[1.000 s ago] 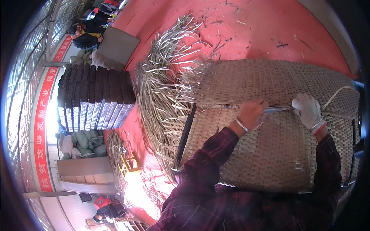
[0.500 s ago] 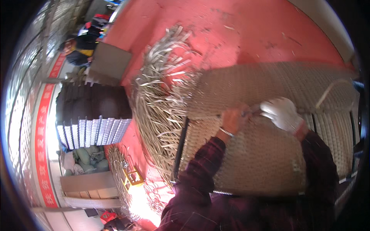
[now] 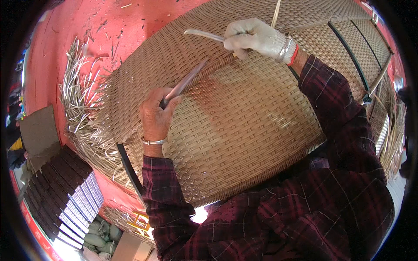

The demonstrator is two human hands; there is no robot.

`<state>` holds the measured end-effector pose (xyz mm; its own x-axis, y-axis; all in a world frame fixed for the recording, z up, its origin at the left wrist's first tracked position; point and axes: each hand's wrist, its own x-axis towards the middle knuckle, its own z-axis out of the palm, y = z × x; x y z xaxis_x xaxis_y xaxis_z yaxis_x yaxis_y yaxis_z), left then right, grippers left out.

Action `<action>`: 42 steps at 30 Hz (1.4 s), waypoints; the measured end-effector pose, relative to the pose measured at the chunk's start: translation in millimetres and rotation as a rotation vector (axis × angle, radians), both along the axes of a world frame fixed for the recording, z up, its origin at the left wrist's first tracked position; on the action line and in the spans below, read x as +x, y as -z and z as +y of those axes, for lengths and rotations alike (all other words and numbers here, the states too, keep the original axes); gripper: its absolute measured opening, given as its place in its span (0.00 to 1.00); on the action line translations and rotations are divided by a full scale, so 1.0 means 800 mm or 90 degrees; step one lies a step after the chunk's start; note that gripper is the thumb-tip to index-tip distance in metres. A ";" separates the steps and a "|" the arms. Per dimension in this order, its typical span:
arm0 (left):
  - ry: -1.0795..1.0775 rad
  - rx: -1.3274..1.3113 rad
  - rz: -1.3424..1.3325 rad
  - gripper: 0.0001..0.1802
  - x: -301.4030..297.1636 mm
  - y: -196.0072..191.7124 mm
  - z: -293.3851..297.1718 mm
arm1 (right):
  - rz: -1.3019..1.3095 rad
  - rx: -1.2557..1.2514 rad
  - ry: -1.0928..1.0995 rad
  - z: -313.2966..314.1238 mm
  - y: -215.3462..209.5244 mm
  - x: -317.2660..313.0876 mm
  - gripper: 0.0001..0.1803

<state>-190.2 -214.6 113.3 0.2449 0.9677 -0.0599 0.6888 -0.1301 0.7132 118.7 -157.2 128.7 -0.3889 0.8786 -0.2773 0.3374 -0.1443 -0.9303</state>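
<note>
My bare left hand (image 3: 157, 115), with a bracelet at its wrist, is closed round a long, tapered blade-like tool (image 3: 188, 81). Its tip points away and to the right, and a dark end shows at my thumb. On my right hand (image 3: 254, 37) is a white knitted glove with a red cuff. Those gloved fingers are closed on a curved pale strip (image 3: 203, 34) that juts out leftward. Both hands are above a large woven rattan panel (image 3: 244, 117), near the ridge where it meets a second woven sheet (image 3: 174, 50). The exact kind of the tool cannot be made out.
Loose strip ends (image 3: 82, 100) fan out at the left on the red floor (image 3: 117, 26). A dark bar (image 3: 129, 169) borders the panel at left; another (image 3: 348, 54) crosses at upper right. Stacked dark panels (image 3: 61, 191) and a yellow stool (image 3: 140, 221) are at lower left.
My hands, close together before, are now apart, each holding its own piece. The whole view has turned, bringing the woven panel nearer and leaving the person at far left mostly out of sight.
</note>
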 end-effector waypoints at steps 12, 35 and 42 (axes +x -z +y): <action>0.041 0.063 0.154 0.12 0.009 -0.037 -0.036 | 0.065 -0.030 0.088 0.012 0.010 0.007 0.12; -0.045 -0.027 0.089 0.10 0.032 -0.009 -0.042 | 0.080 0.014 0.044 0.037 0.013 0.005 0.13; 0.108 0.102 0.064 0.10 -0.002 0.008 0.020 | 0.072 0.026 0.060 0.036 0.014 0.001 0.14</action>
<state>-191.6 -198.7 106.5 0.4053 0.9123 0.0585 0.7142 -0.3560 0.6026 119.1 -128.4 117.5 -0.3315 0.9220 -0.2002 0.2169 -0.1321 -0.9672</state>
